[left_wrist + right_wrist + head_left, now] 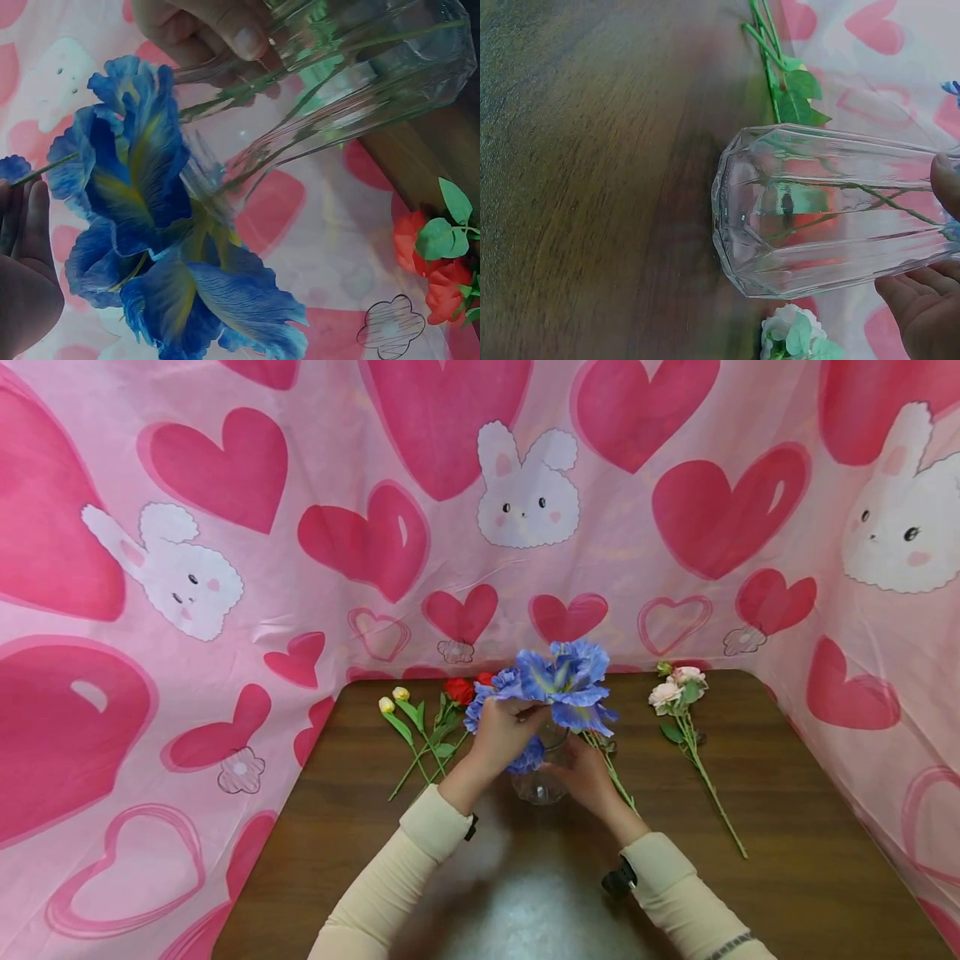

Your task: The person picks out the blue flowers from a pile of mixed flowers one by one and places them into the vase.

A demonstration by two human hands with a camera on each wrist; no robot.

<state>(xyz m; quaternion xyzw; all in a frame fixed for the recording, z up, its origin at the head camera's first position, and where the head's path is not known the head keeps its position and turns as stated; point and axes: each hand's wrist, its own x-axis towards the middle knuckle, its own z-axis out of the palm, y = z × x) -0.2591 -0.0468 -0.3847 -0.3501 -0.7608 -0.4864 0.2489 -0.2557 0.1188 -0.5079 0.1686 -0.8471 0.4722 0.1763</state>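
A clear faceted glass vase stands upright on the table, with thin green stems inside it. My right hand holds the vase near its top, thumb on one side and fingers on the other. Blue irises spread out at the vase's mouth. My left hand is above the vase's mouth among the blue blooms. In the left wrist view, its fingertips pinch the green stem of a blue iris. The head view hides part of the vase behind my hands.
Cream-yellow tulips and red roses lie on the wooden table at the left. Pale pink roses on a long stem lie at the right. More green stems show beside my right hand. A pink curtain with hearts encloses the table.
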